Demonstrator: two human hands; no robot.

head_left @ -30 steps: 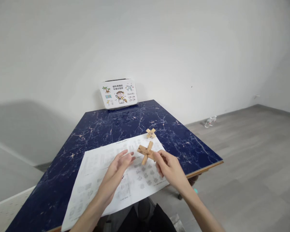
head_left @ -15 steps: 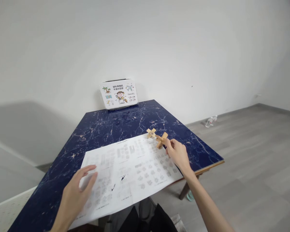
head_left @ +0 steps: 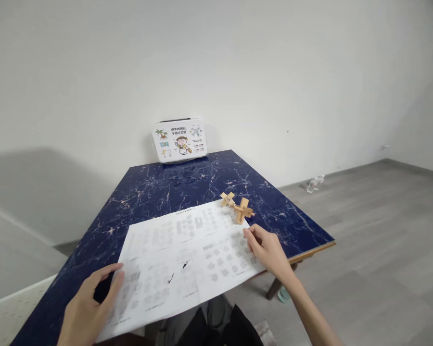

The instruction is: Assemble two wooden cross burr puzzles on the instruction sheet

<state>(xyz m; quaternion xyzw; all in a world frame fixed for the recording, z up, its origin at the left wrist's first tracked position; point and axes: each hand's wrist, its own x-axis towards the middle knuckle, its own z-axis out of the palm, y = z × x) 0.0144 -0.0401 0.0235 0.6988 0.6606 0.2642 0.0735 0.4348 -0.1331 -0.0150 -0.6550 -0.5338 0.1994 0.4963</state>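
A large printed paper sheet [head_left: 187, 250] lies across the near part of the table, its front edge hanging past the table's edge. My left hand [head_left: 90, 302] is at the sheet's left edge, thumb and forefinger curved with a small gap between their tips. At the right edge, my right hand [head_left: 267, 247] has its fingers curled together, thumb over the paper, seemingly pinching it. Just beyond that hand, a wooden interlocking puzzle [head_left: 243, 210] rests by the sheet's far right corner. A smaller wooden cross-shaped puzzle [head_left: 227, 199] sits beside it.
The dark blue marbled table [head_left: 187, 185] stands near a white wall. A white case with cartoon prints [head_left: 181, 141] leans against the wall at the table's far end. On the grey floor to the right lies a clear plastic item [head_left: 315, 183].
My right hand has let go of the larger wooden puzzle and come down to the sheet's right edge. My left hand has moved left and down, from over the sheet to its left edge.
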